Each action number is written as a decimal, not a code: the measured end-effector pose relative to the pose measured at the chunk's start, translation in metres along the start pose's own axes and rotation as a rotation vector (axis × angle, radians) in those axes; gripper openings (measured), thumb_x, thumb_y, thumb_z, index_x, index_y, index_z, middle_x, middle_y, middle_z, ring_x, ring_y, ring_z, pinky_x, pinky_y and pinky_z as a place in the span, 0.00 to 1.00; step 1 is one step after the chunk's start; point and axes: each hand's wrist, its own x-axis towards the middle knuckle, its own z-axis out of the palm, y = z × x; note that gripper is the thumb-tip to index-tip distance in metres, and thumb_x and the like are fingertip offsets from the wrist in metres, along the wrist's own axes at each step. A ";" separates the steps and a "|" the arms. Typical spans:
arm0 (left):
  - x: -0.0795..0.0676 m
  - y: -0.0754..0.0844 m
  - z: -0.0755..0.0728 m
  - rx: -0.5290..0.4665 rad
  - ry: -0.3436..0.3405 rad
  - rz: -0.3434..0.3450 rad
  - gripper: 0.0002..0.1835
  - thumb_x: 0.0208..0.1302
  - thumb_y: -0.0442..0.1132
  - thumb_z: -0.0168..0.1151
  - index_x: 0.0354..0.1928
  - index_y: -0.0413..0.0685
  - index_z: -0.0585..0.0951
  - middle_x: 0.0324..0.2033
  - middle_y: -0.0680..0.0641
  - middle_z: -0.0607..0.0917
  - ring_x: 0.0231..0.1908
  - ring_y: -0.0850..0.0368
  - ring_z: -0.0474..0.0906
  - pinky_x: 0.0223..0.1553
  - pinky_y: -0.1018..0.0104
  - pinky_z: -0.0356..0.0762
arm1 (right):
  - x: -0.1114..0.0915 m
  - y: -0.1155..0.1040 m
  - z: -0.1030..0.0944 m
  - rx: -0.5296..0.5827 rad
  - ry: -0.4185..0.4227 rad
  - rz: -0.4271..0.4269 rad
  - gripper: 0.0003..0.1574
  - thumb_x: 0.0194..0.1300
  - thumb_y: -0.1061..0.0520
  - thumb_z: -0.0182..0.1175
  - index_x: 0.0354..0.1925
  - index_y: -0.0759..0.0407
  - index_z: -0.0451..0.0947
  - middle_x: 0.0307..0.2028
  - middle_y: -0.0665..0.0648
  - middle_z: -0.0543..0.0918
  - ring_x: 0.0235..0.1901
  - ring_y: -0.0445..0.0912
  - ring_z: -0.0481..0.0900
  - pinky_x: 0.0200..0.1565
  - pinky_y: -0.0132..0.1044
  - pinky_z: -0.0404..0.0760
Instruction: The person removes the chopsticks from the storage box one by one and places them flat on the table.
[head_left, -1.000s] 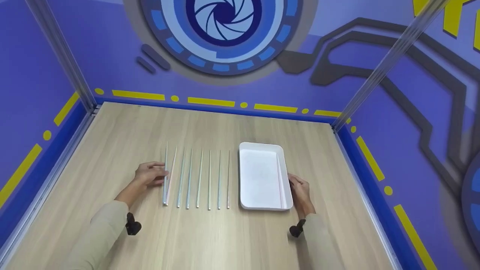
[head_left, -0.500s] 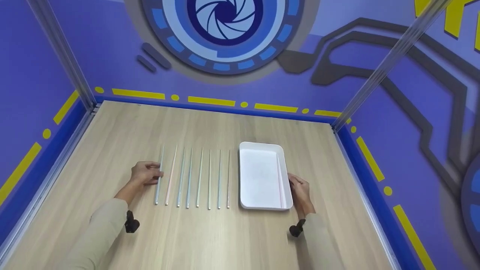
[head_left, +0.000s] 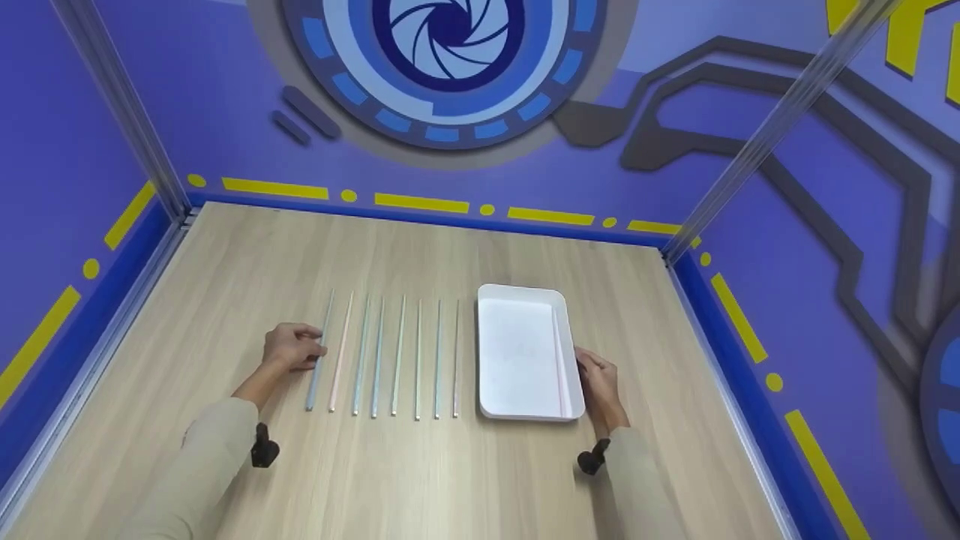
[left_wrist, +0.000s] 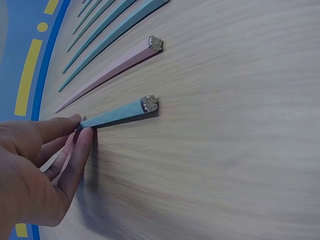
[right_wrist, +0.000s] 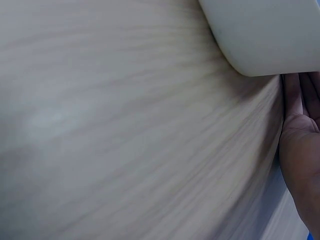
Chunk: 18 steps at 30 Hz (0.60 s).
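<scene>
My left hand [head_left: 289, 346] pinches a pale blue chopstick [head_left: 313, 381] between thumb and fingertips at the left end of a row. In the left wrist view this blue chopstick [left_wrist: 117, 114] shows a silvery, patterned end cap, low over the tabletop. Beside it lies a pink chopstick [head_left: 342, 352] with a similar cap. My right hand [head_left: 601, 381] is at the right wall of a white tray [head_left: 517, 352], its fingers reaching against the outside. The right wrist view shows part of the right hand [right_wrist: 302, 150] under the tray's corner [right_wrist: 270, 40]; the fingertips are hidden.
Further chopsticks, such as a light green one [head_left: 399, 352] and a blue one [head_left: 439, 352], lie roughly parallel between the pink one and the tray. A pink chopstick [head_left: 559, 367] lies inside the tray along its right wall. Purple panels [head_left: 225, 127] enclose the wooden table [head_left: 420, 480].
My left hand has drawn the blue chopstick leftward, away from the pink one. Since half a second ago, its far end has swung slightly right. My right hand and the tray stay put.
</scene>
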 end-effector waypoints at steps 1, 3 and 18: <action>0.000 0.000 0.000 -0.005 -0.001 0.000 0.21 0.59 0.29 0.69 0.55 0.30 0.82 0.38 0.38 0.87 0.29 0.60 0.86 0.30 0.69 0.89 | 0.000 0.000 0.000 0.002 0.003 0.002 0.24 0.78 0.56 0.53 0.63 0.69 0.77 0.63 0.66 0.80 0.60 0.48 0.82 0.57 0.30 0.84; -0.001 0.001 -0.002 -0.019 -0.006 -0.004 0.22 0.60 0.29 0.70 0.56 0.30 0.81 0.39 0.37 0.87 0.29 0.60 0.86 0.31 0.69 0.89 | 0.001 0.001 0.000 0.009 0.007 0.000 0.24 0.78 0.56 0.54 0.63 0.70 0.77 0.62 0.66 0.81 0.58 0.47 0.83 0.56 0.31 0.85; 0.007 0.056 0.003 -0.289 -0.130 -0.091 0.28 0.70 0.38 0.64 0.69 0.37 0.73 0.44 0.50 0.86 0.44 0.60 0.85 0.57 0.62 0.86 | 0.004 0.003 -0.001 -0.029 0.017 0.005 0.22 0.77 0.55 0.55 0.61 0.67 0.79 0.61 0.65 0.82 0.62 0.52 0.81 0.62 0.37 0.83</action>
